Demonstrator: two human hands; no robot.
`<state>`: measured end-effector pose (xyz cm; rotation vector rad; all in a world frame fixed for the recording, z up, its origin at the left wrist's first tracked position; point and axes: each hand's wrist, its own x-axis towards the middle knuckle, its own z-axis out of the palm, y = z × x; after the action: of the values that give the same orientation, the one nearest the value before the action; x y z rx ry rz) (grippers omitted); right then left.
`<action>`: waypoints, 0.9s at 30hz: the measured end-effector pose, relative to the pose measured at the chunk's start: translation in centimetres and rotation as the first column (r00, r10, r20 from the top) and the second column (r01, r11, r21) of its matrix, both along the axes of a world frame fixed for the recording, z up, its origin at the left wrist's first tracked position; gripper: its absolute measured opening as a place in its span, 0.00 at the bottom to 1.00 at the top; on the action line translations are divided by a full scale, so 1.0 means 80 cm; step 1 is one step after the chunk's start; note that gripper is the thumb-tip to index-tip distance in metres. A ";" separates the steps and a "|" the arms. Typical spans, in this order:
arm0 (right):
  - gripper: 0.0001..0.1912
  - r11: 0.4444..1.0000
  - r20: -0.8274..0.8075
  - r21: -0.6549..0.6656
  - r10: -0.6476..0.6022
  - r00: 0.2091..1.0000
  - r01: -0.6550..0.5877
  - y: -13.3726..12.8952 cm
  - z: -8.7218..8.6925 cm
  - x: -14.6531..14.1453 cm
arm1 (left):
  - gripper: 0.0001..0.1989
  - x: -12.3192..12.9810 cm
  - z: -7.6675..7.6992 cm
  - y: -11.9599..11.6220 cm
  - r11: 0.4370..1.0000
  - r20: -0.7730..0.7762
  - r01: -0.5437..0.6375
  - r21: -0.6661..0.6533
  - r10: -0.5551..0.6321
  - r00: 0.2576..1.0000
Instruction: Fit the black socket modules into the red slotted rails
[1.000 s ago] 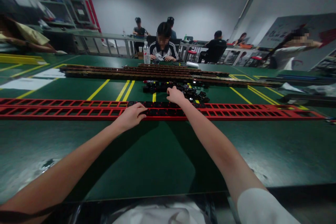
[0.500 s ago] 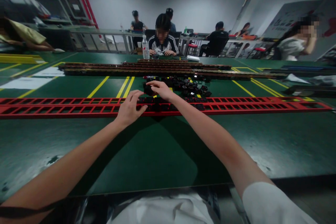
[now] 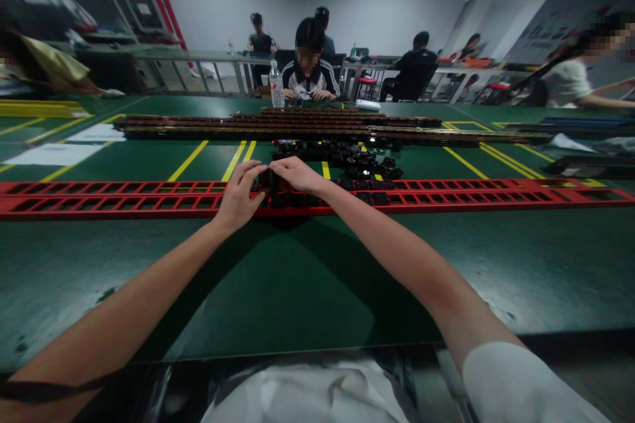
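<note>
A long red slotted frame (image 3: 163, 213) lies across the green table (image 3: 278, 277), with small black pieces (image 3: 381, 198) seated in its middle slots. Over the frame, my right hand (image 3: 297, 175) has its fingers closed round a small black piece (image 3: 270, 178). My left hand (image 3: 239, 197) is at the left side of that piece, thumb and fingers apart, fingertips close to it; whether they touch it is hard to tell. Just behind the frame is a loose heap of black pieces (image 3: 362, 162).
Long brown and black strips (image 3: 297, 125) lie stacked behind the heap. White sheets (image 3: 59, 153) are at the left, dark bars (image 3: 590, 165) at the right. Across the table sits a person (image 3: 310, 76) beside a clear bottle (image 3: 276, 86). Other people sit farther off.
My right hand has come left and down from the heap's edge to the frame, bringing a black piece. My left hand has shifted slightly left, and the two hands are now closer together.
</note>
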<state>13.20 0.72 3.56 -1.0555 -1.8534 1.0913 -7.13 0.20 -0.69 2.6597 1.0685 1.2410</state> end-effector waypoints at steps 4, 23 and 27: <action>0.27 0.996 0.117 0.078 -0.047 0.992 0.038 -0.002 -0.007 -0.007 | 0.29 -0.003 -0.003 0.004 0.996 -0.066 0.089 -0.030 -0.090 0.994; 0.13 0.871 0.489 0.398 -0.468 0.737 0.289 0.027 -0.035 0.046 | 0.13 0.010 0.012 0.002 0.990 -0.471 -0.072 -0.119 0.007 0.882; 0.14 0.871 0.515 0.402 -0.471 0.716 0.284 0.023 -0.031 0.043 | 0.11 0.015 0.027 -0.009 0.984 -0.586 -0.153 -0.094 0.070 0.807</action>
<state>16.65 2.54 1.11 -1.6392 -2.0423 0.2070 -5.91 -0.48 1.47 2.9676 1.3220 0.3089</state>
